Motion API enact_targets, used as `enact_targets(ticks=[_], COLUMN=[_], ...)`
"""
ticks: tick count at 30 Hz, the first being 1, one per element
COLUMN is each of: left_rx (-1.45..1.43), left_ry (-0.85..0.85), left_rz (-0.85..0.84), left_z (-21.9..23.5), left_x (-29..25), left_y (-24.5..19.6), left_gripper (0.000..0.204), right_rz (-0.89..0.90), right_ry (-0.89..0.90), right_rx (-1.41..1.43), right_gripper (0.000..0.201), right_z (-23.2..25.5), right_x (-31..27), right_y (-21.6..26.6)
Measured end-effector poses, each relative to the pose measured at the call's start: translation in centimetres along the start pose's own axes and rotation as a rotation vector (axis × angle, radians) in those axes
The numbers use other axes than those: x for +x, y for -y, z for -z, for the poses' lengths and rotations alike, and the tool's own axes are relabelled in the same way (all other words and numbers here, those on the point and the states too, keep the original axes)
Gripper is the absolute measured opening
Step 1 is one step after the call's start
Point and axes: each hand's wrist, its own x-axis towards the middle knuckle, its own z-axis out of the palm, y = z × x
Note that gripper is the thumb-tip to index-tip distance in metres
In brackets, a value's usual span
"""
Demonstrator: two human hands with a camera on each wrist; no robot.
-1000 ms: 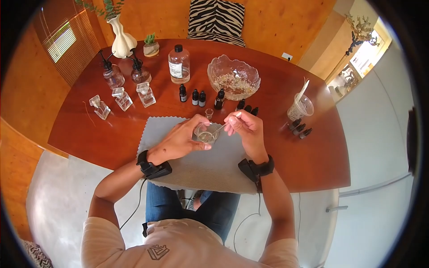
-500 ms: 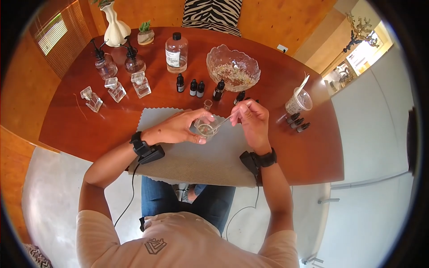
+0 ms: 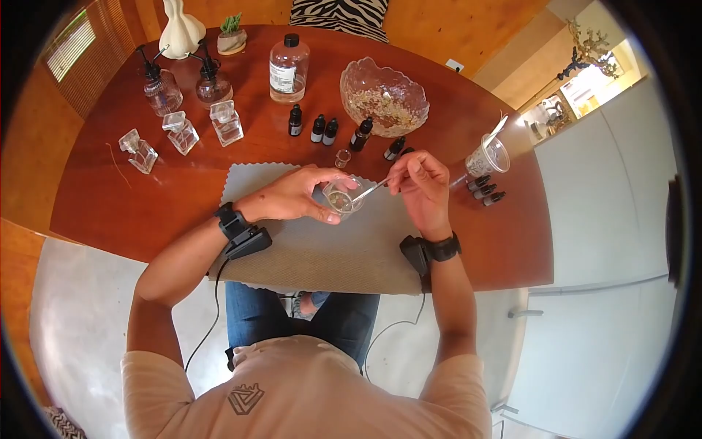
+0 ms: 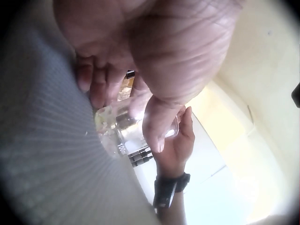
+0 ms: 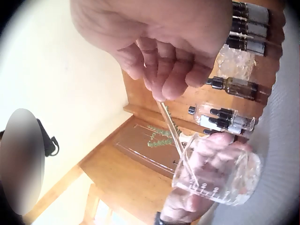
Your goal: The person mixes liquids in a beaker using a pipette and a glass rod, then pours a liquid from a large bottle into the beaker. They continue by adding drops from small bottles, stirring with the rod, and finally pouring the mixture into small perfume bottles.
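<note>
A small clear beaker (image 3: 341, 202) with printed markings stands tilted slightly over the grey cloth (image 3: 307, 249). The left hand (image 3: 292, 194) grips it around the side, thumb on the near side and fingers beyond. Bits of pale material lie at its bottom, seen also in the right wrist view in the beaker (image 5: 220, 176). Pinched in the fingertips of the right hand (image 3: 424, 192) is a thin stirring stick (image 3: 371, 190), its lower end inside the beaker. In the left wrist view the left hand's thumb (image 4: 157, 126) presses on the glass.
Behind the cloth are a tiny glass cup (image 3: 343, 158), several dark dropper bottles (image 3: 318, 130), a labelled bottle (image 3: 287, 73) and a glass bowl (image 3: 384, 102). Square glass bottles (image 3: 227, 124) and pump bottles (image 3: 162, 91) stand left. A plastic cup (image 3: 488, 159) stands right, beside small dark bottles.
The head view has shifted, so the tabletop objects appear higher. The right hand has moved a little away from the beaker to the right, and the stick leans lower.
</note>
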Motion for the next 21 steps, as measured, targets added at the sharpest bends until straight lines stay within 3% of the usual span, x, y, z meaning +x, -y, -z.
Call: enact_targets(ticks=[7, 13, 20, 21], left_rx=[-0.068, -0.106, 0.039, 0.044], left_ry=[0.008, -0.037, -0.021, -0.046], left_rz=[0.01, -0.058, 0.055, 0.056], left_z=[0.0, -0.5, 0.5, 0.9], left_x=[0.0, -0.1, -2.2, -2.8], left_y=[0.0, 0.8, -1.9, -2.2], left_gripper=[0.071, 0.07, 0.085, 0.085], right_rz=[0.003, 0.139, 0.28, 0.32], right_ry=[-0.048, -0.07, -0.345, -0.308], right_rx=[0.001, 0.13, 0.155, 0.228], right_gripper=[0.022, 0.018, 0.02, 0.018], right_z=[0.8, 1.4, 2.5, 3.0], right_x=[0.5, 0.3, -4.9, -5.9], right_y=[-0.4, 1.8, 4.2, 4.8])
